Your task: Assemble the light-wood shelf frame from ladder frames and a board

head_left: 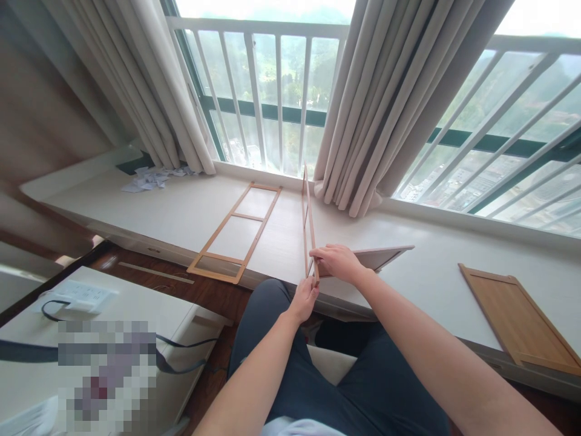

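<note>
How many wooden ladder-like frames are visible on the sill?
2. One frame lies flat on the sill, left of the hands. The other frame stands on edge, held by the left hand and right hand. Solid panels are not counted.

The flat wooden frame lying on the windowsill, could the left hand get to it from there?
Probably yes. The flat wooden frame lies just left of the left hand, with bare windowsill between. But that hand is gripping the upright frame and would need to let go.

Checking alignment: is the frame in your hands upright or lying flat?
Upright: the held frame stands on edge on the sill.
</note>
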`<action>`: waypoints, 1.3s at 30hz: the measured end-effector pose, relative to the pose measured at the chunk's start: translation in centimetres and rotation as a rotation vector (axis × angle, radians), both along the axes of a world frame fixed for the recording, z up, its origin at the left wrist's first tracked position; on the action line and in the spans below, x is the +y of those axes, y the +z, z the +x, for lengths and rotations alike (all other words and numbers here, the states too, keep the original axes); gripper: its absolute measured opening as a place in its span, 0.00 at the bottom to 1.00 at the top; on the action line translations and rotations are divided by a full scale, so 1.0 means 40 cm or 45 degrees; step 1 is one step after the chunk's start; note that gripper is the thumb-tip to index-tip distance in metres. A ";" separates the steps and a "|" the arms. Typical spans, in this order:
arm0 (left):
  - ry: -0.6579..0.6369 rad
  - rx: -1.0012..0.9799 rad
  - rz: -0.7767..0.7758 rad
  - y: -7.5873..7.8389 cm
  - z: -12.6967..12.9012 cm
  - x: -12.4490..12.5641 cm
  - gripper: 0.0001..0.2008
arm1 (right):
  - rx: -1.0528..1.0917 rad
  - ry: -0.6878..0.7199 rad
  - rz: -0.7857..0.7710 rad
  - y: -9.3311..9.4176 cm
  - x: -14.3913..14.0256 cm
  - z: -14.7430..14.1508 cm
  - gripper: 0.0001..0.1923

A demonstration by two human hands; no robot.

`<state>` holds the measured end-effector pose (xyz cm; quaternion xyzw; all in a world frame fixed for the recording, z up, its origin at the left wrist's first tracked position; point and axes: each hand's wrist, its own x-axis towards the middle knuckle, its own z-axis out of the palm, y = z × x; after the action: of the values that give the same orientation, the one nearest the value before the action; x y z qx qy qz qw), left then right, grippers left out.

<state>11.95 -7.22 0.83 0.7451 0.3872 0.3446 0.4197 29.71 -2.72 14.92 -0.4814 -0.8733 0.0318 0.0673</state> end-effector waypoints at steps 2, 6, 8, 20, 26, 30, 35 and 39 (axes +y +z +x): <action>0.081 0.143 0.033 0.009 -0.003 -0.012 0.28 | -0.013 -0.005 0.002 0.000 -0.001 -0.002 0.15; 0.151 0.252 0.013 0.021 -0.007 -0.033 0.24 | -0.015 -0.018 0.001 -0.001 -0.001 -0.004 0.15; 0.139 0.243 0.014 0.020 -0.009 -0.037 0.23 | -0.015 -0.016 0.003 -0.002 -0.001 -0.006 0.14; 0.116 0.141 -0.019 0.008 -0.010 -0.034 0.22 | 0.010 -0.080 0.006 -0.001 -0.005 -0.010 0.16; 0.141 0.096 -0.047 0.013 -0.016 -0.038 0.20 | 0.009 -0.087 0.030 -0.006 -0.005 -0.011 0.15; 0.156 0.050 -0.081 0.011 -0.021 -0.039 0.20 | 0.019 -0.086 0.032 -0.008 -0.008 -0.011 0.14; 0.156 0.008 -0.125 0.009 -0.027 -0.043 0.23 | 0.001 -0.090 0.046 -0.010 -0.011 -0.011 0.14; 0.169 0.005 -0.143 0.007 -0.033 -0.050 0.25 | 0.018 -0.081 0.049 -0.009 -0.013 -0.011 0.14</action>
<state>10.61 -9.23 1.11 0.6937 0.4554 0.3479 0.4363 29.29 -3.24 14.56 -0.5074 -0.8575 0.0161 0.0837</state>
